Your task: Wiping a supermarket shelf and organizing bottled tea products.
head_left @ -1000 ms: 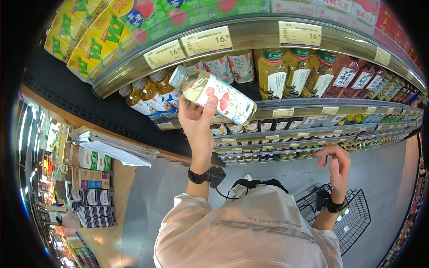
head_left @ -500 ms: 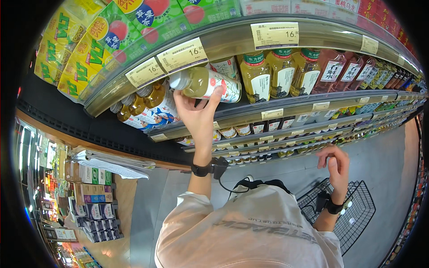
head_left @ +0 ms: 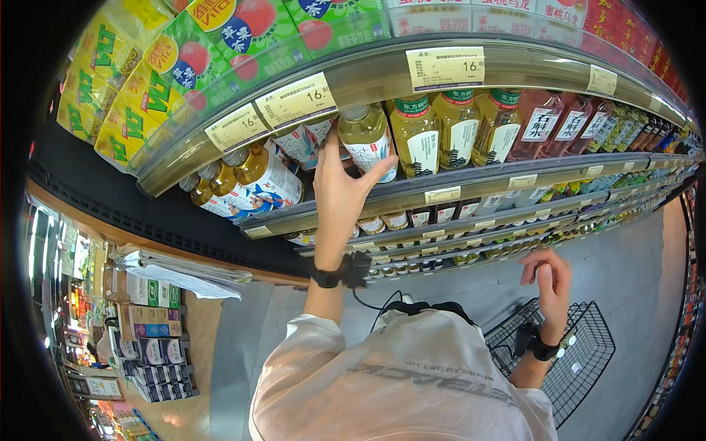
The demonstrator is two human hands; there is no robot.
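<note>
the clear plastic bottle of pale yellow drink with a pale cap and a white, blue-patterned label [head_left: 365, 143] is at the upper centre of the frame, within the row on the grey-edged shelf [head_left: 482, 187], its cap close under the wide, glossy rail of the shelf above [head_left: 371, 82]. the left hand [head_left: 340, 180] grips it, fingers along its left side and thumb across the lower right of the label; whether its base bears fully on the shelf, i cannot tell. the right hand [head_left: 548, 283], at the right of the frame, is loosely curled with nothing visible in it, near the black wire basket [head_left: 599, 334]. the bottle looks full, so i would expect moderate weight, with walls that give a little under a hard squeeze but are unlikely to break. the smooth label could slip, so the best hold seems to be around the middle, thumb opposite fingers; the cap leaves little room for fingers under the rail, and the yellow bottle with a green cap [head_left: 415, 140] crowds the right side.
</note>
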